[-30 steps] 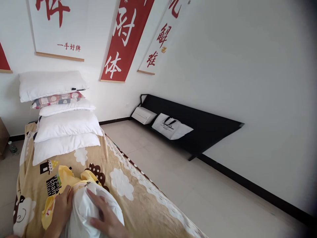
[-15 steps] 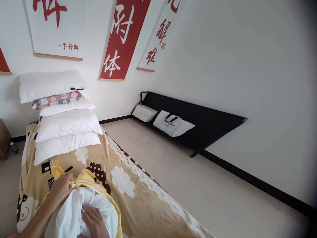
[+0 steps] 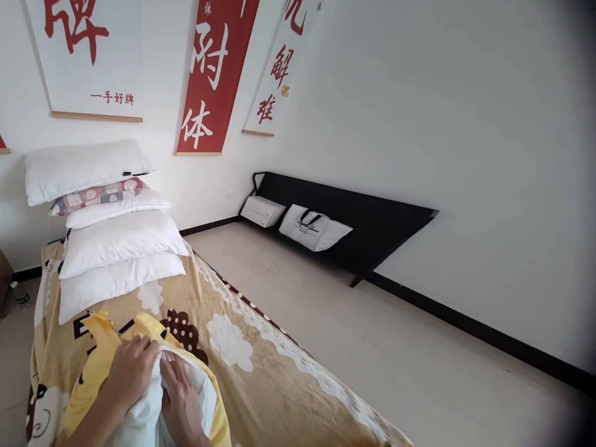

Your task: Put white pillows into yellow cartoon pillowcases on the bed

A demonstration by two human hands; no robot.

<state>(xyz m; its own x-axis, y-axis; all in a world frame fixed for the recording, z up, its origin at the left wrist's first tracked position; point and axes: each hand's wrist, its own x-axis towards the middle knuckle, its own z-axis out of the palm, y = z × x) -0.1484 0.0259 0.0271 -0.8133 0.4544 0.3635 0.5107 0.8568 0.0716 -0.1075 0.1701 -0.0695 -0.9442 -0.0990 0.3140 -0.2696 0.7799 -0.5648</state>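
Observation:
A yellow pillowcase [image 3: 95, 357] lies bunched on the near end of the bed. Its mouth is drawn around a white pillow [image 3: 142, 413], which is partly inside. With curled fingers, my left hand [image 3: 135, 366] grips the pillowcase's edge at the far side of the opening. My right hand [image 3: 180, 394] lies on the white pillow just right of my left hand. Its fingers are stretched forward into the opening, their tips partly hidden by the cloth.
Several stacked pillows [image 3: 121, 239] stand at the far end of the bed's tan patterned blanket [image 3: 279, 397]. Along the right wall, a black folding cot [image 3: 372, 230] holds a white box [image 3: 263, 211] and a white bag [image 3: 316, 230]. A bottle [image 3: 19, 293] stands on the floor at left.
My right hand has moved forward to the pillowcase's mouth, beside my left hand. More yellow cloth shows on the left, and less of the white pillow is visible. The view has shifted slightly right.

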